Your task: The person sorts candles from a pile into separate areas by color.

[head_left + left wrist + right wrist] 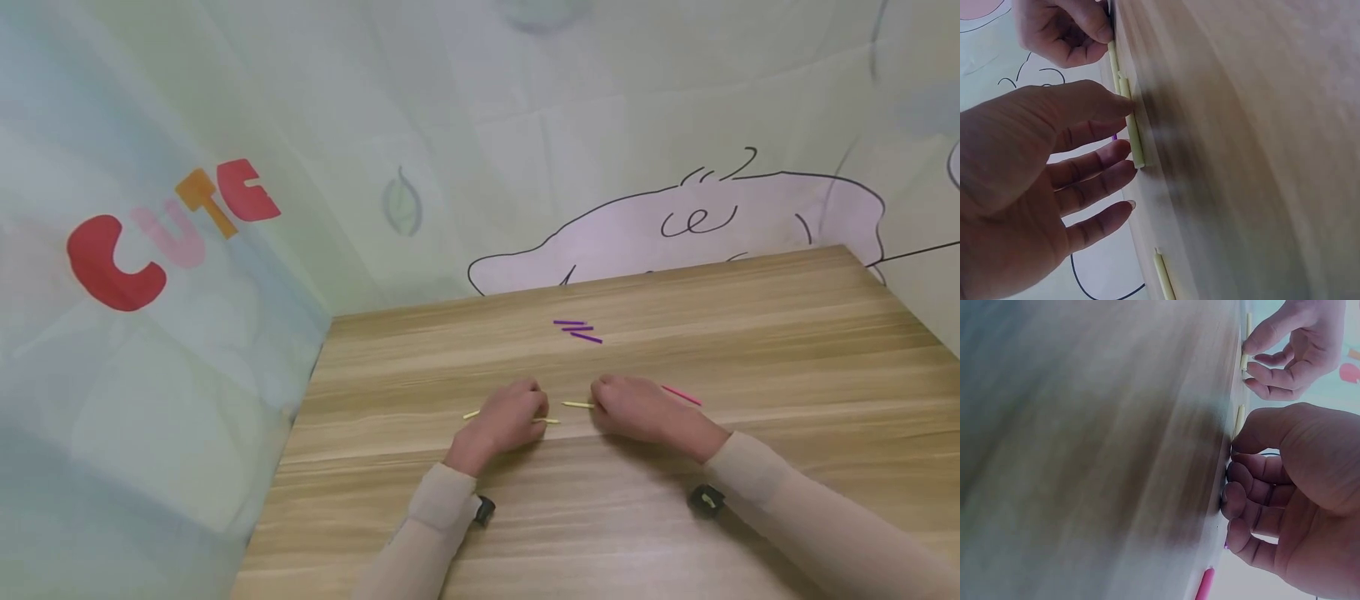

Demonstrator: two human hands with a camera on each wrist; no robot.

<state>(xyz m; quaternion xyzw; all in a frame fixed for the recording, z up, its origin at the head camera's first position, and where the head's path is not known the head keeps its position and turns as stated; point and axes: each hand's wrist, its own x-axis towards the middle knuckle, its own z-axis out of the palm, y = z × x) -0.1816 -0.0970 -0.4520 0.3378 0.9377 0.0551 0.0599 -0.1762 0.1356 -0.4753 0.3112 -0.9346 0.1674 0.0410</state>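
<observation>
My left hand pinches a thin yellow candle low over the wooden table, thumb on one side and fingertips on the other. To its right, the thumb and curled fingers of my right hand hold a second yellow candle, whose wick end points toward the left hand. A third yellow candle lies on the table to the left of the left hand, partly hidden by it in the head view. Just behind the right hand lies a pink candle.
Three purple candles lie grouped farther back on the wooden table. A printed fabric backdrop with coloured letters hangs along the table's back and left edges. Small black wrist cameras sit under both sleeves.
</observation>
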